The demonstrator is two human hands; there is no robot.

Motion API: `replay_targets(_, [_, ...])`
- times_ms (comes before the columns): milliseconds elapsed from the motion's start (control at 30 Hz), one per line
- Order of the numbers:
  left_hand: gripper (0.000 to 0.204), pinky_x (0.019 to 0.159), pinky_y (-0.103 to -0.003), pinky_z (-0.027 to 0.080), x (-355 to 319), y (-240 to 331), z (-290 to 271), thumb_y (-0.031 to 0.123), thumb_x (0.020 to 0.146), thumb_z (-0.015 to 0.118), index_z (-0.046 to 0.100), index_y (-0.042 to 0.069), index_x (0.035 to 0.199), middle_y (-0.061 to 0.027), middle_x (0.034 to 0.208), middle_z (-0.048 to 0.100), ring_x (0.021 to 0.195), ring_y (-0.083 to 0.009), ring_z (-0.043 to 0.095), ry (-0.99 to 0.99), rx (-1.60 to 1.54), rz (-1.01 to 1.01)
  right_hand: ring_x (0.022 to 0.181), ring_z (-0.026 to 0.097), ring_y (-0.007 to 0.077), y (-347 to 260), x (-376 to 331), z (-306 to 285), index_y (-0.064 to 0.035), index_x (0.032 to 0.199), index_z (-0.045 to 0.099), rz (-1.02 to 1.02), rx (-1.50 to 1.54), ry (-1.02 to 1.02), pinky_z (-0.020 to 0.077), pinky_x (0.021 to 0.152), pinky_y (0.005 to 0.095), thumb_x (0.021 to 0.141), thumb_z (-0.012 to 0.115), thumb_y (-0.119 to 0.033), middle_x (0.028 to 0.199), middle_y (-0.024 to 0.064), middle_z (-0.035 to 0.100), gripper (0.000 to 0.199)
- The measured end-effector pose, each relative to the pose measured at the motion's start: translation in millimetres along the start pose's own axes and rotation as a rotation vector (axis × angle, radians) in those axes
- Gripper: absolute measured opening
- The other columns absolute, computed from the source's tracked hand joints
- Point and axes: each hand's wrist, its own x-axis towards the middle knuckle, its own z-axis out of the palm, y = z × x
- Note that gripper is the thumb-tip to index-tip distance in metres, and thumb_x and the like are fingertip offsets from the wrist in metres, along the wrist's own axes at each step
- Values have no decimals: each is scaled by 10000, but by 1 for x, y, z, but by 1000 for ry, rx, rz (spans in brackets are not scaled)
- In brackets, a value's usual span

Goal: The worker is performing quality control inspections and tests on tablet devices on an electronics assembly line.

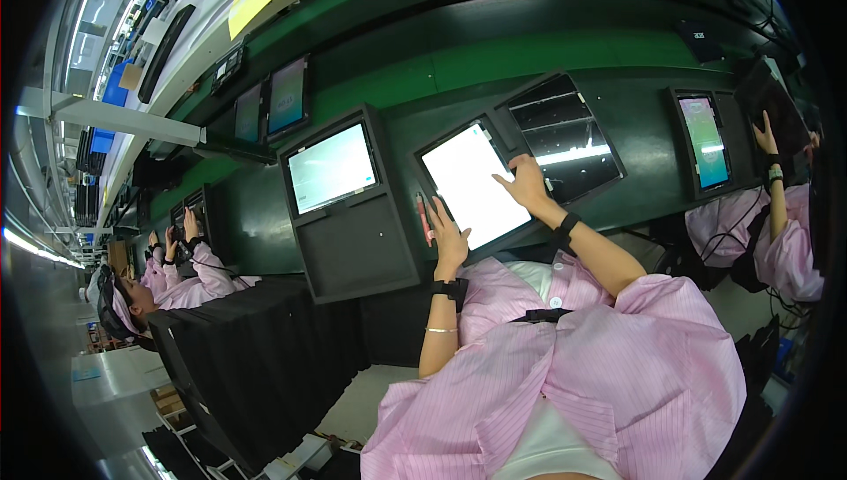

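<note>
The tablet w/ a bright white screen sits mid-picture, tilted, resting over the green bench. The left hand grips its edge at 7 o'clock, fingers wrapped on the rim. The right hand is loose, fingers spread, tips touching the screen at 3 o'clock. The tablet looks flat, stiff, smooth, prob. slippery, and the glass could crack, so the frame edges look like the safest hold. A red pen-like stick lies just beside the left hand. A dark stand w/ a screen is close at 9 o'clock, a dark tray touches at 2 o'clock. Little room sideways; more room toward the person's pink coat.
</note>
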Motion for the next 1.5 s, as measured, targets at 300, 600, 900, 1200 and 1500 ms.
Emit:
replay_targets(300, [665,1122,-402,199,12,3,-29,248,902,614,286,-38,1405,-222,1509,162,1409,-309,167,10,-372,-181,586,571,253,-49,-3,-27,-32,1045,527,90,507,-104,428,555,350,781,716,-270,652,150,562,402])
replay_targets(600, [569,539,-286,505,4,135,-160,203,932,519,282,59,1429,-142,1437,348,858,-175,576,270,-771,146,766,574,104,-122,-58,-167,-1,1096,564,-210,661,155,467,701,253,857,670,-142,900,39,631,297])
replay_targets(900, [543,971,-318,415,-51,173,-161,42,888,580,356,-86,1366,-165,1313,501,1169,-209,521,-658,-1392,311,1073,563,95,-82,-38,-199,4,1225,519,258,1595,122,412,945,205,898,616,-134,1115,40,613,368])
replay_targets(1200, [235,804,-314,539,-65,212,-165,-77,869,554,442,-10,1064,-139,1208,502,1036,-186,578,-395,-1445,265,1047,567,85,-78,-48,-211,14,1242,517,226,1577,215,404,941,206,916,582,-142,1136,25,608,367])
replay_targets(1500, [103,686,-245,531,-72,204,-165,-48,893,493,488,22,969,-12,924,452,804,-68,504,-305,-1202,235,1100,528,126,-49,-45,-208,38,1251,510,50,1391,238,373,981,244,910,582,-185,1194,65,569,414])
